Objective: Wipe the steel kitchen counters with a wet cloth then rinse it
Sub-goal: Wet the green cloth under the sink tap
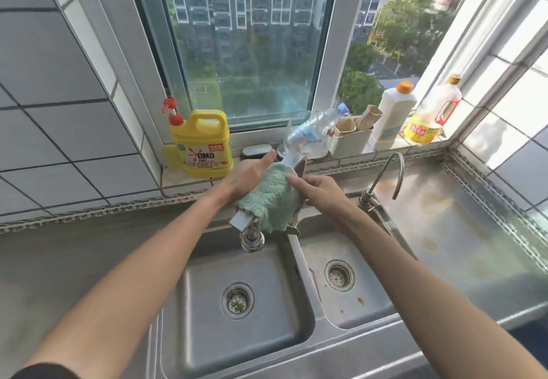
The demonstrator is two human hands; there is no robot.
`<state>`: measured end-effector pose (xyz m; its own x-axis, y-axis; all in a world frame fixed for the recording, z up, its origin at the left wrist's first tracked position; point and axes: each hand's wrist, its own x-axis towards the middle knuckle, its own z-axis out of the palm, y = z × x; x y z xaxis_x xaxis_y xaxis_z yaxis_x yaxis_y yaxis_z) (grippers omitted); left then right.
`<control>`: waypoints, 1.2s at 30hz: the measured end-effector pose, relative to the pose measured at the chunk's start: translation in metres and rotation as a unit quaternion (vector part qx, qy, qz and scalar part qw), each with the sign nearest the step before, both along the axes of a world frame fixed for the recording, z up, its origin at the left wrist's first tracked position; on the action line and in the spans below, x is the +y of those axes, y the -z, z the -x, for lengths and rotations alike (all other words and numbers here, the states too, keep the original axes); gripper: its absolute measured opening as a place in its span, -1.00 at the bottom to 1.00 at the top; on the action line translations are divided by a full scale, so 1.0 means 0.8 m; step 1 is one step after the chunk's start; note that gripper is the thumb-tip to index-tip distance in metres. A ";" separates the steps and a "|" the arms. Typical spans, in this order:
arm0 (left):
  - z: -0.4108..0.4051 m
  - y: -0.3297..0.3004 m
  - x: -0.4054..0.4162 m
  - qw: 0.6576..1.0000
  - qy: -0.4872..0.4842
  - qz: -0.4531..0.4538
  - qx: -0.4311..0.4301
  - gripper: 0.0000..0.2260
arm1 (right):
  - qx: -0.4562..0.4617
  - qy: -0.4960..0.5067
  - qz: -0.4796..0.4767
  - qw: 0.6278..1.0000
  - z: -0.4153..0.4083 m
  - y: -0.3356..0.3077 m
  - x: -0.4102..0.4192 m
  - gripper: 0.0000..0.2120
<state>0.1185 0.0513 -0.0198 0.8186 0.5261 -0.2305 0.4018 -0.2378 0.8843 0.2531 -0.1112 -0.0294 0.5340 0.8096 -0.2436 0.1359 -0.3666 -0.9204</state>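
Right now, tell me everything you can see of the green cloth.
The cloth is pale green, fluffy like microfibre, with a ragged lower edge. It is draped over the steel faucet above the divider between the two sink basins. The left hand rests on its left side; the right hand touches its right side with extended fingers. Wetness cannot be judged.

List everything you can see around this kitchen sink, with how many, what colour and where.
cloth: one, green, draped over the tap at the sink's back edge
sink: one, steel, two basins, centre
thin tap: one, steel, curved, right of the basins
counter: one, steel, stained, around the sink
detergent jug: one, yellow, red pump, sill left
plastic bottle: one, clear, tilted, sill centre
holder: one, beige, sill
white bottle: one, orange cap, sill right
oil bottle: one, yellow, sill far right
left hand: on the cloth's left side
right hand: fingers on the cloth's right side
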 end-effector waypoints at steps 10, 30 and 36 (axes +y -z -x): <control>0.005 -0.087 0.000 0.967 -0.022 -0.228 -0.113 -0.47 | -0.057 0.005 -0.119 0.991 -0.008 -0.068 -0.013 -0.76; 0.136 -0.012 -0.194 0.983 0.021 -0.127 -0.133 -0.77 | -0.037 -0.011 -0.081 0.996 0.038 -0.021 -0.239 -0.83; 0.201 0.058 -0.284 0.993 -0.086 -0.075 -0.038 -0.88 | -0.095 -0.077 -0.029 0.992 0.040 0.036 -0.273 -0.84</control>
